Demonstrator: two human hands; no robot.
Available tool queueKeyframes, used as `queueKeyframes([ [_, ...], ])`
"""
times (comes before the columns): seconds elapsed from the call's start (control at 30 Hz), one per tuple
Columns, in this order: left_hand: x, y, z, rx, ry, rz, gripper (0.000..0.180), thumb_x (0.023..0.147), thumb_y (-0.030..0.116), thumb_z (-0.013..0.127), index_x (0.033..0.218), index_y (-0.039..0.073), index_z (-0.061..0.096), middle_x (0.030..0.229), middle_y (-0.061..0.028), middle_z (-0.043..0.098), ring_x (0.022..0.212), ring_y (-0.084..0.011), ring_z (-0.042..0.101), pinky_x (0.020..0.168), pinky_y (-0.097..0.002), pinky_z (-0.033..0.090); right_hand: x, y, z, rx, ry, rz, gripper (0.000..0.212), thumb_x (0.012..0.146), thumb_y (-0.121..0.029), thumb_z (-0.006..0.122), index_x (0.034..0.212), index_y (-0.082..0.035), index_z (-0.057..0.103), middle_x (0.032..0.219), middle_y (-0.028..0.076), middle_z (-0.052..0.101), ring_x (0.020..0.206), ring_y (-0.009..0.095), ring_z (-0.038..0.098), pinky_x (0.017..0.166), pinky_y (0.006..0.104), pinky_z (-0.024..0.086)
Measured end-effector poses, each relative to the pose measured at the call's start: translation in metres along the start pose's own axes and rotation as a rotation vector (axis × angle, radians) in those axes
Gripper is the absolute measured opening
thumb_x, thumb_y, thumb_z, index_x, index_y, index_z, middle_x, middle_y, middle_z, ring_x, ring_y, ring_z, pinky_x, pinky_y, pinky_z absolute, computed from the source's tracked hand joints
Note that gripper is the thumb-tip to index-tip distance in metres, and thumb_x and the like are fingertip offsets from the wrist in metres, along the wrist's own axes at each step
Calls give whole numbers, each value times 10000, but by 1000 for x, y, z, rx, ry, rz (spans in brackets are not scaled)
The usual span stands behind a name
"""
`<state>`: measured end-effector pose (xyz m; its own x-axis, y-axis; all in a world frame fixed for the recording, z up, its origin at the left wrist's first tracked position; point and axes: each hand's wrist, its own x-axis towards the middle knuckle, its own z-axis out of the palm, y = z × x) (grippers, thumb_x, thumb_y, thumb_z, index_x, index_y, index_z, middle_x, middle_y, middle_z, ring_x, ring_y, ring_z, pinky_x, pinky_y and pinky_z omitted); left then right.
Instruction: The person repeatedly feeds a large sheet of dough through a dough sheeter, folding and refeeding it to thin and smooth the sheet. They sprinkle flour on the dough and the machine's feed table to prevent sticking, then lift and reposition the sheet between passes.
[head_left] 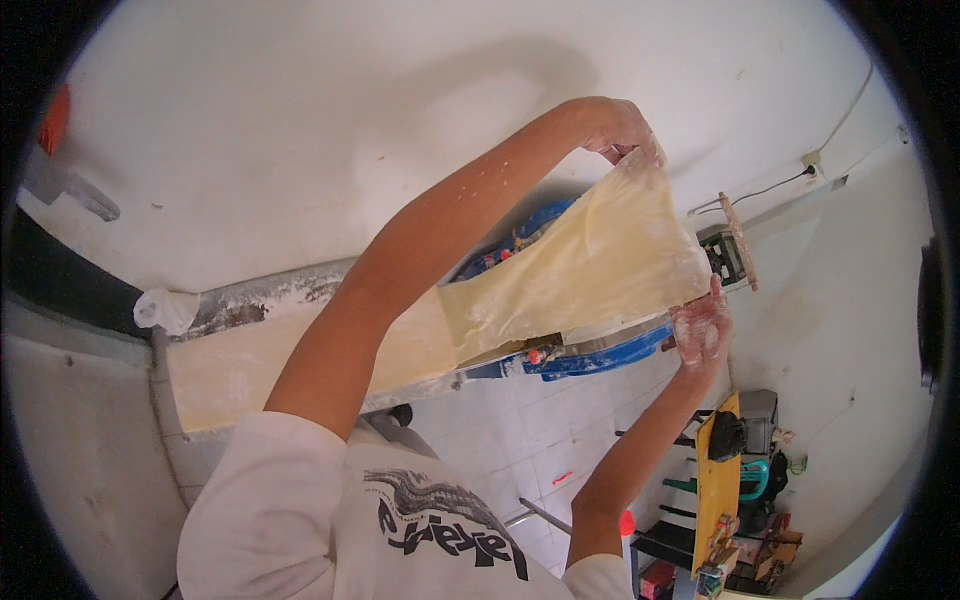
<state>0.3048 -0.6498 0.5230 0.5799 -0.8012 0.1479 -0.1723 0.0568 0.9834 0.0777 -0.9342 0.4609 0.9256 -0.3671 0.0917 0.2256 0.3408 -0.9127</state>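
Presently, the left hand point(622, 128) is closed, pinching the upper corner of a pale yellow dough sheet point(590, 255). The right hand point(702, 328), which is dusted with white powder, grips the lower corner, although its finger positions are partly hard to see. Between both hands the sheet is spread, and it extends leftward from them, above a blue tub point(612, 352) and past the left forearm.
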Motion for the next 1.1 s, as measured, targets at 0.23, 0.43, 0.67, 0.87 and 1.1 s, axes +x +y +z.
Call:
queueKeyframes([
  [0.23, -2, 34, -9, -42, 58, 97, 409, 859, 261, 792, 1173, 6, 734, 1138, -109, 734, 1029, -207, 691, 923, -364, 575, 11, -53, 37, -4, -58, 14, 635, 965, -315, 634, 1455, 47, 456, 1374, 189, 574, 1272, 283, 556, 1079, 450, 459],
  [0.43, 22, 53, -17, -118, 130, 147, 388, 844, 238, 807, 1141, -2, 735, 1136, -127, 729, 1056, -229, 686, 955, -380, 573, 23, -84, 39, -73, -83, -90, 651, 983, -273, 617, 1510, 40, 397, 1417, 222, 532, 1289, 312, 536, 1084, 455, 455],
  [0.67, 50, 84, -12, -196, 167, 146, 392, 796, 134, 840, 1127, -36, 717, 1171, -158, 714, 1046, -285, 699, 914, -396, 586, 31, -109, 44, -128, -144, -170, 690, 977, -219, 572, 1551, 74, 325, 1389, 220, 541, 1261, 312, 540, 1056, 453, 457],
  [0.87, 77, 112, -10, -210, 216, 178, 397, 785, 110, 847, 1126, -43, 714, 1180, -162, 710, 1038, -293, 702, 893, -394, 591, 44, -142, 52, -165, -177, -144, 628, 956, -158, 607, 1486, 112, 407, 1333, 188, 590, 1214, 290, 576, 1062, 395, 458],
  [1.1, 84, 128, -14, -127, 251, 254, 392, 797, 142, 840, 1132, -25, 724, 1174, -151, 717, 1032, -285, 703, 894, -390, 590, 37, -161, 87, -235, -62, -261, 503, 963, -183, 617, 1349, 132, 553, 1297, 191, 627, 1200, 254, 591, 1056, 377, 453],
])
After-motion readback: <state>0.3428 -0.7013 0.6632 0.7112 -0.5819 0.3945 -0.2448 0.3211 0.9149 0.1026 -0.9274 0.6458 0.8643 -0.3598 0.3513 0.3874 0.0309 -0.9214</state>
